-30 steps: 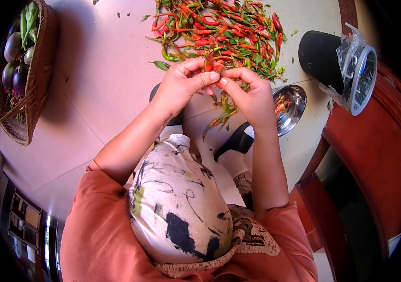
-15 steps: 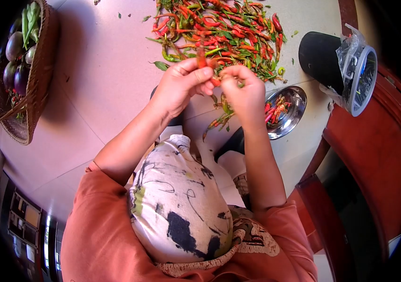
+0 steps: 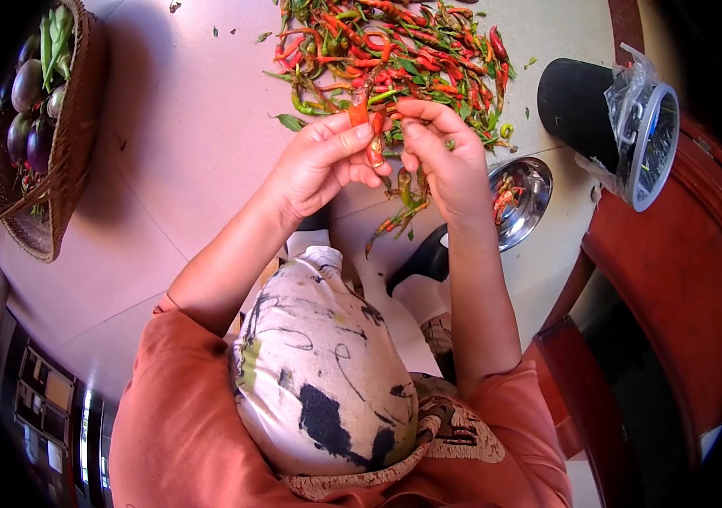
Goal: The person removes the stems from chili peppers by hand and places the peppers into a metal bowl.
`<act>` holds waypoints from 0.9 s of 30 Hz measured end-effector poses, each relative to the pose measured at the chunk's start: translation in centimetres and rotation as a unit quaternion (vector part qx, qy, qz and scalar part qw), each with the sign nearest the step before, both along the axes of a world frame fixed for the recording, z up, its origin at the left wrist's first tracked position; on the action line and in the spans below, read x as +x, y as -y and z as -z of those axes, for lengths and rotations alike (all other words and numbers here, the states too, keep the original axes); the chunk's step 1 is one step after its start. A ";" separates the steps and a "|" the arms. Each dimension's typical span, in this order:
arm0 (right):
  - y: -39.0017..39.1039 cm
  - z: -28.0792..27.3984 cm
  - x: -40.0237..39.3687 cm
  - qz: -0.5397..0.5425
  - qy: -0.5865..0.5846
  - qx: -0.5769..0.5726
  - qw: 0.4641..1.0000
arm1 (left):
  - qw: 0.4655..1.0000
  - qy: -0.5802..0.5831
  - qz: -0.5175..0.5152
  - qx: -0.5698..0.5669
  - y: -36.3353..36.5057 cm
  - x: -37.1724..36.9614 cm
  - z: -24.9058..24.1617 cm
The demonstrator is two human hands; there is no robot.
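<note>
My left hand (image 3: 319, 161) pinches a red chili pepper (image 3: 375, 146) between thumb and fingers, with another red pepper (image 3: 358, 107) rising above the fingertips. Close on its right, my right hand (image 3: 441, 157) has thumb and index finger pressed together by the pepper's upper end; what is between them is too small to name. Beyond both hands a wide pile of red and green chilies (image 3: 429, 59) with leaves covers part of the floor. Just below the hands lie a few greenish chilies (image 3: 407, 190). A shiny metal bowl (image 3: 534, 203) holding red pieces is right of my right hand.
At the left stands a woven basket (image 3: 73, 161) with eggplants (image 3: 27, 85) and green pods (image 3: 60, 42). A black bin (image 3: 577, 106) with a plastic liner is at the right, beside red wooden furniture (image 3: 666, 279). My legs are below the hands.
My right hand has moved slightly away from my left and its fingers show more clearly. The red pepper in my left hand is now more visible.
</note>
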State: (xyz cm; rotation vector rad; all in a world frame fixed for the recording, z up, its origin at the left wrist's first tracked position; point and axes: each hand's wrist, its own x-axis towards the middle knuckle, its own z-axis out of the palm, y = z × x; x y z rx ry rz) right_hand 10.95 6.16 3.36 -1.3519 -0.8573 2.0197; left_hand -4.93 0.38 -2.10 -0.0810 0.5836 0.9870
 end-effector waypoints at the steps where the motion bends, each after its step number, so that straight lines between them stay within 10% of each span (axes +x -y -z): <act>1: 0.0 -0.2 -0.5 -0.057 0.086 0.062 0.993 | 1.000 0.000 0.000 0.000 -0.1 0.1 -0.2; 9: 0.7 0.8 -1.3 -0.143 0.318 0.370 0.861 | 0.965 -0.250 0.052 0.065 -0.3 0.4 -0.4; 13: 1.7 1.7 -1.3 -0.103 0.299 0.293 0.902 | 0.962 -0.262 0.058 0.056 0.0 0.5 -0.2; 15: 1.8 1.8 -0.9 0.060 0.019 -0.085 0.994 | 0.964 -0.249 0.079 0.055 0.1 0.2 0.0; 18: 2.0 1.8 0.0 0.119 -0.103 -0.187 0.970 | 0.959 -0.251 0.105 0.075 0.0 -0.1 -0.3; 22: 1.4 2.6 2.5 0.223 -0.363 -0.230 0.875 | 0.946 -0.291 0.098 0.102 0.1 0.0 -0.4; 24: 0.6 1.9 3.8 0.242 -0.313 -0.179 0.901 | 0.791 -0.538 0.079 0.280 0.3 -0.3 -0.5; 27: -0.9 1.4 5.2 0.233 -0.218 -0.117 0.940 | 0.756 -0.573 0.101 0.300 0.1 -0.6 -1.4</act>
